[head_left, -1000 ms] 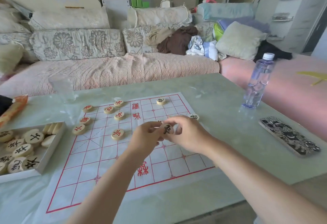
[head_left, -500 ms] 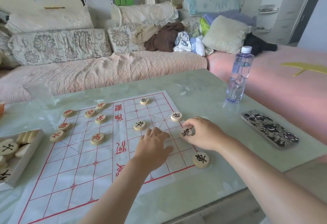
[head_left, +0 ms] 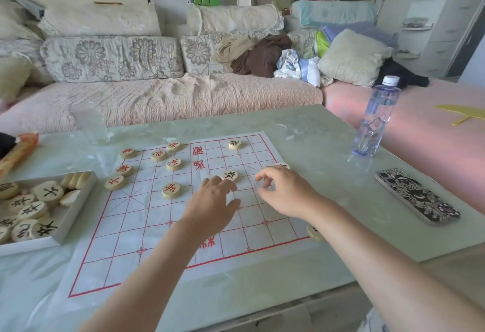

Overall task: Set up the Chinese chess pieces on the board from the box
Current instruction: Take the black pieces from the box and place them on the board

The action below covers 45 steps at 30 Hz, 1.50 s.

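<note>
Head cam: a clear plastic water bottle [head_left: 375,119] and a black patterned phone [head_left: 417,195] sit on the glossy pale-green table [head_left: 328,148], right of the white paper board with red grid [head_left: 147,226]. Round wooden pieces [head_left: 34,209] fill the white cardboard box [head_left: 73,216] at left. Left hand [head_left: 212,205] has its fingers spread, tips just beside a black-lettered wooden disc [head_left: 230,175] on the board. Right hand [head_left: 286,192] has its fingers curled over the board's right edge, and I can't tell if they pinch anything.

Domestic living room. A long sofa with a pink quilted cover [head_left: 183,98] carries grey floral-print back cushions [head_left: 110,58], a plain cream pillow [head_left: 354,56] and a loose heap of brown and pale clothing [head_left: 262,56]. A white shelf unit [head_left: 430,29] stands at far right. In front, a glossy pale green table [head_left: 315,132] bears a clear plastic water bottle [head_left: 375,119] and a phone in a black-and-white patterned case [head_left: 417,195].
</note>
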Tool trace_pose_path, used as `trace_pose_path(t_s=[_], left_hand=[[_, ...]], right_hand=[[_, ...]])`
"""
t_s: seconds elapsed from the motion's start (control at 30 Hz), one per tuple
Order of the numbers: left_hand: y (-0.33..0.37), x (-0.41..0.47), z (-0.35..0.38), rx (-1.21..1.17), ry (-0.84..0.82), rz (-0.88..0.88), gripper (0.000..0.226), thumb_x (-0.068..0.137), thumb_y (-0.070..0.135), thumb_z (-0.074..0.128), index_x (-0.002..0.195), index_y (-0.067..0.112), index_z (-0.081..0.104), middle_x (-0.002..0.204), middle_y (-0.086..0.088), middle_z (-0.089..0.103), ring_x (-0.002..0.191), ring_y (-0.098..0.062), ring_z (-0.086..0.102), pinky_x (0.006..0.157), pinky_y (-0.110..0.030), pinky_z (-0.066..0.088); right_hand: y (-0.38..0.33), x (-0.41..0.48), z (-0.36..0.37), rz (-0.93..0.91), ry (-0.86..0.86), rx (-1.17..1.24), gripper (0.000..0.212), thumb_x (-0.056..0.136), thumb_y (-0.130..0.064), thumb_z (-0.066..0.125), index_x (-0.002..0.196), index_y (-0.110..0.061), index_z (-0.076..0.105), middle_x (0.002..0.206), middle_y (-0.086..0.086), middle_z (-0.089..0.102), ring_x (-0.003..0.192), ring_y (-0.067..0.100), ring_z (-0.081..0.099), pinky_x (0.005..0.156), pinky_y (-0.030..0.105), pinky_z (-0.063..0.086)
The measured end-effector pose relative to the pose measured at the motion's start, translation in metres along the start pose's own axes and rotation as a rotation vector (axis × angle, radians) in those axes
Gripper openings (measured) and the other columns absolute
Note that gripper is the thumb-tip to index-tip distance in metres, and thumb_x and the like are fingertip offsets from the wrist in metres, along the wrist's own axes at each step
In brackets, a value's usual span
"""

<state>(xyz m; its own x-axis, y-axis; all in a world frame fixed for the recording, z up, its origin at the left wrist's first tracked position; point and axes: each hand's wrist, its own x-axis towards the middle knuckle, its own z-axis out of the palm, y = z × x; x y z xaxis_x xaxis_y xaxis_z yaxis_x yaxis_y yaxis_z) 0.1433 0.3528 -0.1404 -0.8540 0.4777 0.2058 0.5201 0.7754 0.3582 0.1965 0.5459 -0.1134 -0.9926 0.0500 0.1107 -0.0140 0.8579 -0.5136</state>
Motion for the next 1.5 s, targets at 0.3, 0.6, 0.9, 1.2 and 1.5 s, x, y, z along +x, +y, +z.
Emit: trace_pose_path(t_s=[0.3,0.6,0.9,1.2,1.5], left_hand=[[-0.117,-0.063,-0.081,0.077,0.036,-0.174,0.027,0.091,0.041,0.055,0.115,0.029,0.057,0.106,0.01,0.053,0.101,-0.012,0.048,0.079,-0.03,0.046],[-0.236,-0.11,-0.141,0.135,0.116,-0.464,0.029,0.089,0.018,0.049,0.114,0.03,0.059,0.112,-0.001,0.057,0.104,-0.024,0.051,0.085,-0.04,0.047],[-0.299,-0.135,-0.164,0.09,0.191,-0.612,0.04,0.089,0.015,0.049,0.124,0.033,0.057,0.123,-0.001,0.053,0.114,-0.027,0.044,0.094,-0.041,0.044],[-0.31,-0.138,-0.167,0.087,0.082,-0.578,0.039,0.093,0.019,0.045,0.119,0.043,0.06,0.124,-0.001,0.046,0.117,-0.024,0.036,0.094,-0.035,0.04],[-0.297,-0.132,-0.166,0.188,0.039,-0.585,0.036,0.091,0.022,0.049,0.122,0.039,0.055,0.127,-0.003,0.045,0.121,-0.025,0.037,0.093,-0.035,0.037]], right_hand=[[-0.105,0.014,0.073,-0.152,-0.112,0.061,0.019,0.094,-0.028,0.057,0.11,-0.029,0.067,0.104,-0.014,0.063,0.097,0.007,0.059,0.088,0.031,0.05],[-0.242,0.054,0.144,-0.363,-0.242,0.021,0.025,0.095,-0.027,0.053,0.117,-0.028,0.065,0.114,-0.012,0.063,0.105,0.01,0.056,0.084,0.027,0.042],[-0.327,0.11,0.203,-0.408,-0.353,-0.195,0.044,0.092,-0.014,0.048,0.128,-0.035,0.062,0.132,-0.005,0.06,0.12,0.021,0.056,0.096,0.034,0.048],[-0.34,0.123,0.216,-0.435,-0.569,-0.223,0.03,0.09,-0.028,0.063,0.12,-0.029,0.067,0.118,-0.007,0.065,0.106,0.015,0.06,0.086,0.025,0.048],[-0.322,0.12,0.217,-0.23,-0.457,0.244,0.012,0.091,-0.013,0.067,0.095,-0.024,0.062,0.091,0.004,0.072,0.049,0.018,0.06,0.053,0.026,0.047]])
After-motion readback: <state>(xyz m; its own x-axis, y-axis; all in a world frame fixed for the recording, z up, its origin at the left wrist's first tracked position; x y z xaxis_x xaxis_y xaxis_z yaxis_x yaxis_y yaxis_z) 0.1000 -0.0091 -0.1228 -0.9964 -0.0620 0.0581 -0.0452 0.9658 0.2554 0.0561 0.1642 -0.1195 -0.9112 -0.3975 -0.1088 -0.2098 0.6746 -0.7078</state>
